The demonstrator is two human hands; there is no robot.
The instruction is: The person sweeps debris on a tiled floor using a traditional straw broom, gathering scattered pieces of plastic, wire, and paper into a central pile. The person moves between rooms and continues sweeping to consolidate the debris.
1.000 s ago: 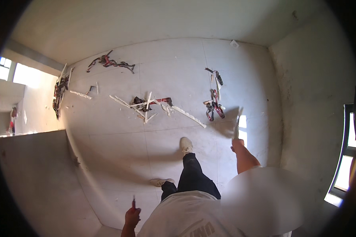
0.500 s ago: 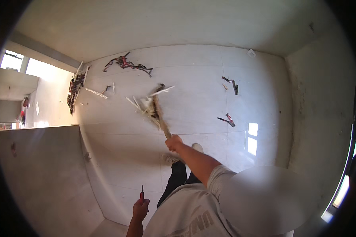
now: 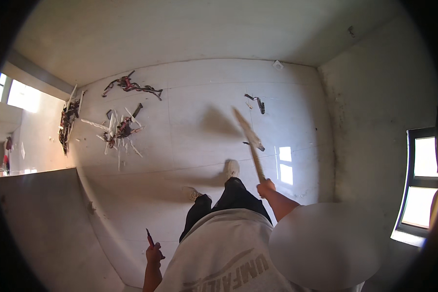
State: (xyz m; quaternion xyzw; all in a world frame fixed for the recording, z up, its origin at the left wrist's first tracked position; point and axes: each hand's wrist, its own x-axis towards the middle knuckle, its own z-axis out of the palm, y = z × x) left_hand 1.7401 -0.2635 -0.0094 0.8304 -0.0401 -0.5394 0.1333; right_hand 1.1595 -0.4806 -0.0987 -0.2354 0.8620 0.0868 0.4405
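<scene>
I read both hands as clamped: right hand [image 3: 265,187] on a long wooden stick [image 3: 248,141] at frame centre, left hand [image 3: 154,253] on a red tool [image 3: 150,238]. Risk: the raised stick could slip, striking the shoe [image 3: 232,169].

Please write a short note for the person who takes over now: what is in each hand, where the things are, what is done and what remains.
Right hand: grips a long wooden stick, raised forward over the floor.
Left hand: holds a small red tool, low at the side.
Things: wire and strip scraps in one heap, more at the far wall and by the doorway; two small pieces lie apart.
Done: most scraps lie in heaps.
Left: the stray pieces, probably.
</scene>
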